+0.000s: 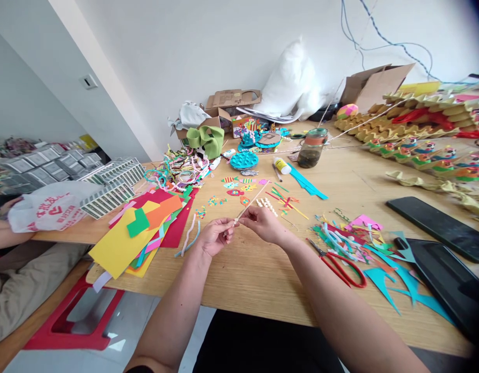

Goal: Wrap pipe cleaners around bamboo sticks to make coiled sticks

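Note:
Above the table's near middle, my left hand (216, 235) and my right hand (263, 224) meet fingertip to fingertip. Both are closed in a pinch at the lower end of a thin cream strip (254, 199), where a small cream bit shows between the fingers. The strip's free end slants up and to the right. Just beyond my right hand lie small cream pieces (267, 205) in short rows. Colourful fish cutouts (235, 192) are spread past my fingertips. Thin coloured strips (284, 199) lie to their right, and tiny coloured bits (213, 201) to their left.
Coloured paper sheets (118, 246) and pipe cleaners (191, 235) lie left. Red-handled scissors (342, 267), paper scraps (383, 274) and a black phone (437, 225) lie right. Further back stand a glue stick (281, 166), a glass jar (312, 150) and egg trays (364, 127). Someone's arm (6, 233) shows far left.

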The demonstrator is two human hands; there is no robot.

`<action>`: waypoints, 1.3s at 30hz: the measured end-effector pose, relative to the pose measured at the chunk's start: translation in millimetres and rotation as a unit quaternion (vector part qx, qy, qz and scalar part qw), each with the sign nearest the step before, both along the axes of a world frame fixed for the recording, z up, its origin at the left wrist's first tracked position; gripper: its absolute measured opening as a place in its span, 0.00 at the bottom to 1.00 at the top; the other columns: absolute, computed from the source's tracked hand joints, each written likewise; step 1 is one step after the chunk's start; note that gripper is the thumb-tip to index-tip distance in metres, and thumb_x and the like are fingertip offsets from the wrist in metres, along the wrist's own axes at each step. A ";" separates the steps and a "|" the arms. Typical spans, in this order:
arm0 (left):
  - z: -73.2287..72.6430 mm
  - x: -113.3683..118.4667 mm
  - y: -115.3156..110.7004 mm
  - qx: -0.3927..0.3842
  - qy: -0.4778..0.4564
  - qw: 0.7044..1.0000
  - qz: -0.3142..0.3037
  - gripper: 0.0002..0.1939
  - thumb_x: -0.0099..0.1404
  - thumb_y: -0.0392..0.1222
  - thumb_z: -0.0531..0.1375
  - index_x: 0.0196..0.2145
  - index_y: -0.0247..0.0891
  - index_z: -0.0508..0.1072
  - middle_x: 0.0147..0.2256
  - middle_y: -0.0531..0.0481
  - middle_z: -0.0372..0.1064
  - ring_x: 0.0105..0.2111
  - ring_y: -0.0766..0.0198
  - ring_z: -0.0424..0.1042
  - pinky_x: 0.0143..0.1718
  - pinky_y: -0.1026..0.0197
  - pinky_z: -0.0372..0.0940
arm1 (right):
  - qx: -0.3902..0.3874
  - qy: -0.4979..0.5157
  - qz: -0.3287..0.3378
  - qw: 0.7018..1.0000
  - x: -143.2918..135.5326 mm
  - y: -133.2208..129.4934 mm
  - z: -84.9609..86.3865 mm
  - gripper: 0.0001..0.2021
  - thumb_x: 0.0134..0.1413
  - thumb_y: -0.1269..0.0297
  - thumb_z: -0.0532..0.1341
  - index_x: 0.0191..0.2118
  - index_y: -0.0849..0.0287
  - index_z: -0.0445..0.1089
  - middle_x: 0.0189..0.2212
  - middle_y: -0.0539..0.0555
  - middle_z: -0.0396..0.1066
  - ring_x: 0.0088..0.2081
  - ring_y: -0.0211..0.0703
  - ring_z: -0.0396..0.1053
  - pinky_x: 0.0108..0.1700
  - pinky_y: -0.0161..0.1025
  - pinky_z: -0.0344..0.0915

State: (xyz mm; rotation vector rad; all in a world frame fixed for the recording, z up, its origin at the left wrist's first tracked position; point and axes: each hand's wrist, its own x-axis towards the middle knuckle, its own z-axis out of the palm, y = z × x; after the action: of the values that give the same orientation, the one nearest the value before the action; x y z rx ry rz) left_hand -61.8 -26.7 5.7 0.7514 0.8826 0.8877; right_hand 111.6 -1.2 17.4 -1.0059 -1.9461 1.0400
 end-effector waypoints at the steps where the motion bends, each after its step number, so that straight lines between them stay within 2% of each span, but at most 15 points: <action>1: -0.3 -0.7 0.0 -0.003 -0.005 1.000 -0.009 0.11 0.46 0.41 0.66 0.27 0.32 0.72 0.17 0.57 0.54 0.17 0.76 0.53 0.17 0.70 0.49 | 0.002 0.002 0.001 1.000 0.2 -0.1 0.3 0.09 0.49 0.61 0.58 0.27 0.63 0.68 0.19 0.49 0.62 0.22 0.34 0.56 0.24 0.33 0.52; 4: -1.3 -0.6 -1.1 0.013 0.011 1.000 -0.018 0.12 0.49 0.42 0.65 0.29 0.32 0.72 0.18 0.56 0.58 0.17 0.76 0.57 0.18 0.70 0.53 | 0.000 0.002 0.003 1.000 0.6 0.6 -1.6 0.09 0.50 0.61 0.57 0.27 0.63 0.68 0.19 0.48 0.61 0.22 0.33 0.55 0.24 0.33 0.51; 7: -3.2 4.3 -3.2 0.076 0.084 0.993 0.009 0.15 0.51 0.45 0.64 0.34 0.33 0.71 0.22 0.53 0.66 0.20 0.72 0.64 0.22 0.67 0.60 | -0.005 -0.002 -0.008 1.000 0.2 2.5 -6.6 0.09 0.50 0.62 0.57 0.26 0.62 0.68 0.18 0.47 0.59 0.21 0.33 0.54 0.23 0.33 0.50; 10: -8.9 10.6 -4.0 0.169 0.199 0.963 0.058 0.20 0.51 0.46 0.64 0.40 0.35 0.68 0.24 0.51 0.71 0.24 0.67 0.70 0.27 0.65 0.64 | -0.014 -0.013 -0.029 0.999 -1.6 3.8 -11.1 0.09 0.49 0.62 0.57 0.26 0.62 0.67 0.18 0.47 0.60 0.21 0.33 0.54 0.23 0.33 0.50; 14: -19.4 12.8 -2.4 0.274 0.304 0.906 0.109 0.13 0.57 0.49 0.59 0.34 0.37 0.68 0.25 0.49 0.71 0.27 0.64 0.72 0.29 0.64 0.65 | -0.038 0.007 -0.031 0.999 -3.4 4.0 -13.0 0.11 0.49 0.59 0.57 0.26 0.62 0.67 0.19 0.48 0.62 0.21 0.34 0.56 0.24 0.34 0.51; 19: -24.7 8.8 -1.0 0.322 0.353 0.866 0.146 0.10 0.60 0.46 0.56 0.36 0.38 0.68 0.27 0.49 0.72 0.27 0.64 0.73 0.30 0.64 0.65 | -0.116 0.080 -0.039 0.989 -1.3 4.7 -12.7 0.17 0.52 0.51 0.55 0.27 0.62 0.66 0.22 0.51 0.65 0.25 0.36 0.62 0.28 0.34 0.58; 22: -24.7 8.4 -1.1 0.336 0.366 0.854 0.155 0.09 0.60 0.46 0.56 0.36 0.38 0.68 0.27 0.49 0.71 0.28 0.64 0.72 0.30 0.64 0.65 | -0.158 0.102 -0.032 0.982 -1.0 4.4 -12.7 0.18 0.50 0.49 0.57 0.27 0.62 0.66 0.23 0.52 0.66 0.25 0.36 0.63 0.28 0.35 0.59; 24: -24.2 9.0 -1.3 0.340 0.369 0.851 0.154 0.09 0.61 0.46 0.55 0.36 0.38 0.68 0.27 0.49 0.71 0.27 0.64 0.72 0.30 0.65 0.64 | -0.159 0.094 -0.026 0.983 -1.6 3.7 -12.6 0.17 0.48 0.50 0.58 0.26 0.62 0.66 0.21 0.51 0.65 0.24 0.36 0.63 0.27 0.34 0.57; 29: -19.8 11.5 -2.1 0.318 0.341 0.873 0.143 0.10 0.60 0.47 0.56 0.35 0.38 0.69 0.25 0.50 0.70 0.26 0.65 0.71 0.28 0.65 0.64 | -0.131 0.069 -0.032 0.989 -3.5 3.4 -13.1 0.13 0.48 0.56 0.58 0.25 0.62 0.67 0.19 0.49 0.64 0.21 0.34 0.58 0.24 0.34 0.52; 34: -10.3 14.8 -3.7 0.246 0.245 0.928 0.131 0.13 0.56 0.49 0.59 0.31 0.35 0.69 0.21 0.52 0.68 0.20 0.69 0.66 0.22 0.67 0.61 | -0.085 0.044 -0.019 0.995 -5.6 4.5 -15.4 0.12 0.50 0.57 0.55 0.26 0.61 0.65 0.20 0.49 0.62 0.23 0.35 0.58 0.26 0.35 0.54; 39: -2.3 16.3 -5.3 0.134 0.105 0.980 0.104 0.14 0.51 0.48 0.63 0.28 0.33 0.69 0.19 0.55 0.64 0.17 0.73 0.61 0.19 0.69 0.55 | -0.035 0.025 -0.019 0.999 -7.3 3.1 -14.2 0.10 0.52 0.60 0.53 0.26 0.61 0.62 0.20 0.48 0.60 0.23 0.35 0.57 0.26 0.34 0.54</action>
State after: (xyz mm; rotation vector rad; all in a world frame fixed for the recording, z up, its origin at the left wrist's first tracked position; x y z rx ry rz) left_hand -45.5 -32.0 3.4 1.0121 1.0538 1.1417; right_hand 104.4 2.0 3.2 -1.0425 -1.8543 1.1077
